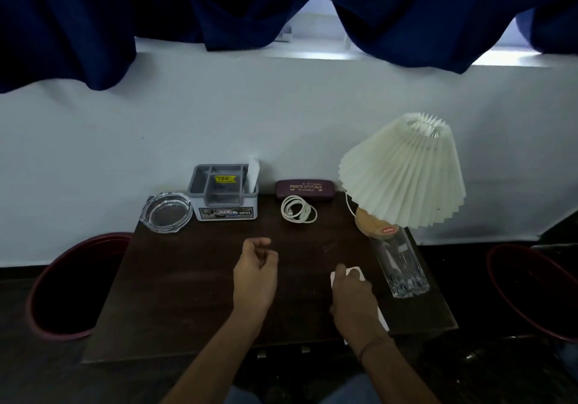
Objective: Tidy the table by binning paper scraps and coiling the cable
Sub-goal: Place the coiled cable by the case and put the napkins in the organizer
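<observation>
Resting palm-down, the right hand [352, 294] covers a white paper [356, 273] at the table's [187, 278] near right; fingers lie together, flat on the sheet, not clamped. Left hand [255, 273] hovers mid-table, fingers loosely curled, holding nothing visible. White cable [297, 209] lies coiled at the far edge, just in front of a maroon case [304, 189] reading "PRINCE OPTICALS". Grey organiser [223, 192]: front label "OPEL", yellow price sticker inside (digits unreadable), white paper slip [254, 172] upright in its right compartment. Glass ashtray [166, 212] just beside it, left. Tumbler [398, 262] with red "cello" sticker stands in front of the pleated lamp [403, 172]. Red bins on the floor: left bin [40, 294], right bin [531, 291].
</observation>
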